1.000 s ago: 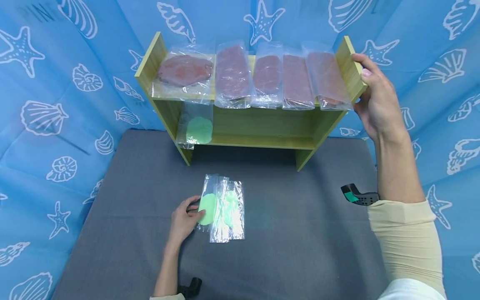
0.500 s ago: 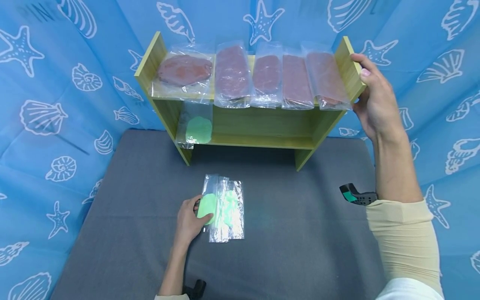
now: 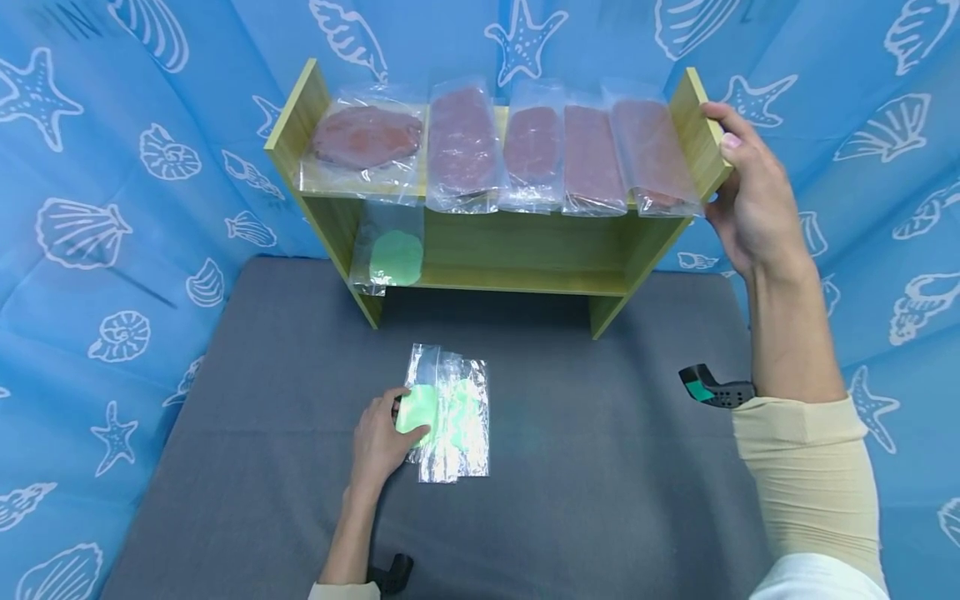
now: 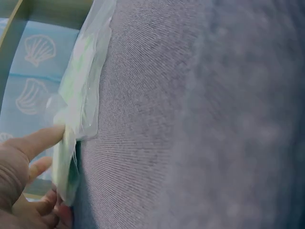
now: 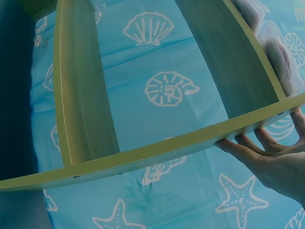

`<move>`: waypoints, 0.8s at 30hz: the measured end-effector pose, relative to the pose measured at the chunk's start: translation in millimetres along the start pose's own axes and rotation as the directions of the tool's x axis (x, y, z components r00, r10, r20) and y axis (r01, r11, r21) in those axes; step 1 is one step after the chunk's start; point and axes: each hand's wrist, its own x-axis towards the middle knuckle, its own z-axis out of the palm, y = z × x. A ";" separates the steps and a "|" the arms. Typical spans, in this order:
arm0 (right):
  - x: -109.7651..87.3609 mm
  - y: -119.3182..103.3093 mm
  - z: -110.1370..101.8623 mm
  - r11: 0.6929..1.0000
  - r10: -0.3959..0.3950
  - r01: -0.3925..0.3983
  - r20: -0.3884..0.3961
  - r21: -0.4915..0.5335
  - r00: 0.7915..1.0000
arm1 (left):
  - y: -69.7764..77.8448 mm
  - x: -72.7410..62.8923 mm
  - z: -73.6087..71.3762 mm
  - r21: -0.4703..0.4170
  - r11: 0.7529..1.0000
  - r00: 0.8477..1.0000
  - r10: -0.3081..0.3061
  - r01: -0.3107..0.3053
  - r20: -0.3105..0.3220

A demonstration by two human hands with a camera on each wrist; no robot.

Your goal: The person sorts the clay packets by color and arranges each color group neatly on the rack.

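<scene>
My left hand [image 3: 381, 437] pinches the left edge of a clear bag with a flat pale green piece [image 3: 418, 408]. Two or so similar bags [image 3: 471, 417] overlap it on the right, glare blurring them. In the left wrist view a fingertip presses the top of the bag [image 4: 64, 164], while other fingers curl below its edge. My right hand [image 3: 761, 196] touches the right side panel of a yellowish wooden shelf [image 3: 525, 250]. Seen from the right wrist, its fairly straight fingers [image 5: 267, 143] rest along that panel's outer side.
On the upper shelf lie several clear bags of reddish-brown flat pieces [image 3: 465, 142]. One bag with a green piece [image 3: 396, 257] stands at the lower shelf's left end. A dark grey cloth [image 3: 600, 467] covers the table. Blue shell-print curtain [image 3: 82, 242] surrounds it.
My left hand has shifted slightly right, farther onto the leftmost green bag, which now sits a little tilted at its left edge. The right hand stays on the shelf panel.
</scene>
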 end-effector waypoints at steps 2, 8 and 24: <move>0.1 0.4 0.0 1.000 0.001 -0.001 0.004 0.003 1.000 | -1.8 -0.1 -0.8 -0.017 1.000 1.000 0.021 -0.021 0.003; -0.2 1.2 -0.1 1.000 -0.006 0.006 0.008 0.003 1.000 | -9.6 -0.8 -2.2 -0.130 0.989 0.997 0.075 -0.070 0.034; -0.5 2.3 1.2 1.000 -0.028 0.028 0.021 -0.005 0.999 | -3.9 -2.8 -10.6 -0.392 0.914 0.993 0.121 -0.108 0.009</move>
